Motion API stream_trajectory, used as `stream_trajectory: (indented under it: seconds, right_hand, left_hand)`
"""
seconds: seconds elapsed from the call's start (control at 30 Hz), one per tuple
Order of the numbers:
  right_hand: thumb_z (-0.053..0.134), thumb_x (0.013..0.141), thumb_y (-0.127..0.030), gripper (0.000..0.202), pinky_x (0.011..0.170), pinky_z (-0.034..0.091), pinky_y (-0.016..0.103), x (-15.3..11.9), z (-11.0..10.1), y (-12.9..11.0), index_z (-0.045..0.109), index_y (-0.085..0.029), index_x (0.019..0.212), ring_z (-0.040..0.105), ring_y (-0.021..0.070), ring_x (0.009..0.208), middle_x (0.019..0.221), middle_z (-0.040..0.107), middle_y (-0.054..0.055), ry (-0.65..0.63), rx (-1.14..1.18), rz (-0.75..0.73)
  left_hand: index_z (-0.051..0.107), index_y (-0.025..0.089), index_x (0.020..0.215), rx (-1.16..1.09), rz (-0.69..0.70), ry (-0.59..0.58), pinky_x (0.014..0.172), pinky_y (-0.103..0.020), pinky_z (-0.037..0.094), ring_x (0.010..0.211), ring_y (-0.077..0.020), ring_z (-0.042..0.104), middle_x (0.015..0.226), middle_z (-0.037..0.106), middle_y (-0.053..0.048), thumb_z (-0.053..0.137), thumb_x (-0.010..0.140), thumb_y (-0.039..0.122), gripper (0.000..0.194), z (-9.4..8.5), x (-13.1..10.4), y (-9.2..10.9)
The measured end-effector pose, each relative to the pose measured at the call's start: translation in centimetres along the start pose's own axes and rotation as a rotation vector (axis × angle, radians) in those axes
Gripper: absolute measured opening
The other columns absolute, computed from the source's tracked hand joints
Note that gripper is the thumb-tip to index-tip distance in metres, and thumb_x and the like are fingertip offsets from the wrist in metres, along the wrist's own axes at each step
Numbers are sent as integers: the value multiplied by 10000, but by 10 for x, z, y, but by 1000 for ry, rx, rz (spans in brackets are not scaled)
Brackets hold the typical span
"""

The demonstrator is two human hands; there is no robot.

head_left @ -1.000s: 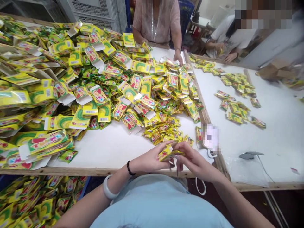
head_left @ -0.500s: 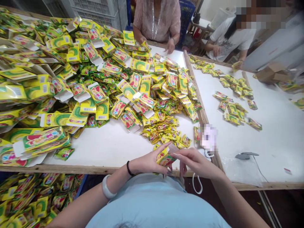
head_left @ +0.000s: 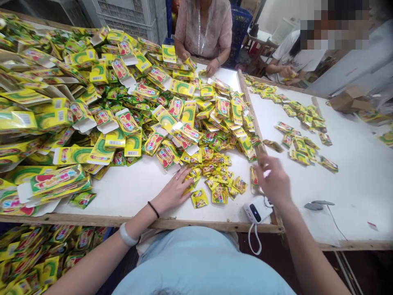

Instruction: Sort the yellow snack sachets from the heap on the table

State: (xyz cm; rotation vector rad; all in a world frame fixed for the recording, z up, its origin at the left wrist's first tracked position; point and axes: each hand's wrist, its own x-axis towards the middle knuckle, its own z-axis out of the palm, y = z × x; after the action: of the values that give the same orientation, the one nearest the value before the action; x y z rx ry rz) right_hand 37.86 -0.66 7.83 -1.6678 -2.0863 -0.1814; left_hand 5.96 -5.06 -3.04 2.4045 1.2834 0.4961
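White table (head_left: 129, 194) | left: heaped yellow-green cartons (head_left: 127, 122) | centre front: loose yellow sachets (head_left: 199, 198) | near edge, by wooden divider (head_left: 251, 100): white corded device (head_left: 256, 211) | beyond divider: scattered packs (head_left: 299, 157).

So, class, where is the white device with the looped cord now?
In the head view, the white device lies by the near table edge, right of the loose yellow packets and below the right hand in frame.

The right hand (head_left: 274, 182) is blurred, and a carton (head_left: 253, 178) beside it is partly covered. By the left hand (head_left: 173, 189), packets (head_left: 195, 173) are partly hidden; farther left, outer cartons (head_left: 16, 122) are cut off.
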Motion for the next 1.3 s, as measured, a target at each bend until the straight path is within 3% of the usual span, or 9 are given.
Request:
stream_trajectory:
  seconds: [0.13,0.2,0.3,0.4,0.53,0.7,0.83,0.97,1.3]
  right_hand:
    - [421,908,-203,232,802,474,342,-26,54,-59,562,-173,1091,583,220,939,1011,645,102,-392,193,-392]
    - [438,888,-181,292,872,441,377,-30,75,-86,546,-177,1160,525,247,1068,1152,598,125,-471,186,-474]
    - [554,839,-363,479,930,387,472,-28,99,-113,483,-162,1268,435,327,1173,1303,486,174,-522,164,-476]
    - [566,822,-443,537,940,359,531,-25,113,-127,508,-116,1243,427,369,1163,1290,478,226,-535,250,-337]
    - [505,861,-251,307,927,407,462,-26,119,-125,591,-131,1129,522,307,1076,1183,586,196,-506,444,-192]
    - [399,910,-383,332,658,526,353,-29,103,-111,560,-155,1088,648,210,719,878,696,101,-409,736,87]
    - [322,938,-440,339,577,537,279,-43,87,-116,490,-184,1084,663,164,666,763,690,40,-366,958,229]
    - [474,888,-427,285,692,548,297,-58,81,-122,483,-210,1072,654,156,743,820,682,27,-374,1125,347]
    - [561,816,-470,333,595,587,363,-61,79,-131,494,-236,1043,669,189,691,910,669,35,-438,1463,721]
  left_hand:
    - [506,162,1149,-38,-107,17,1106,-481,283,1362,-280,270,1446,333,-151,515,816,250,345,-16,-36,-2]
    - [510,172,1151,-33,-171,23,1103,-495,275,1364,-284,263,1444,336,-141,523,803,240,355,-24,-45,-2]
    - [527,207,1162,20,-234,46,1101,-558,211,1375,-308,217,1438,347,-113,550,801,295,372,-28,-50,-1]
    - [577,216,1097,46,-287,129,1076,-541,252,1331,-302,285,1342,454,-99,532,828,310,289,-27,-44,0]
    - [590,208,1071,-22,-364,290,1014,-470,348,1202,-260,427,1203,541,-91,473,867,250,239,-27,-30,7]
    - [503,181,1206,-480,-441,401,907,-379,465,1072,-214,550,1176,555,-113,470,883,325,356,-24,-16,22]
    - [422,197,1301,-972,-591,267,570,-291,525,701,-183,653,910,648,-82,399,893,476,494,-14,-6,39]
    - [346,220,1339,-1291,-696,152,343,-239,404,394,-139,533,588,551,17,368,877,549,568,-8,2,47]
    - [563,182,1215,-887,-564,321,617,-258,445,643,-156,553,745,625,-29,449,885,396,410,-9,-3,58]
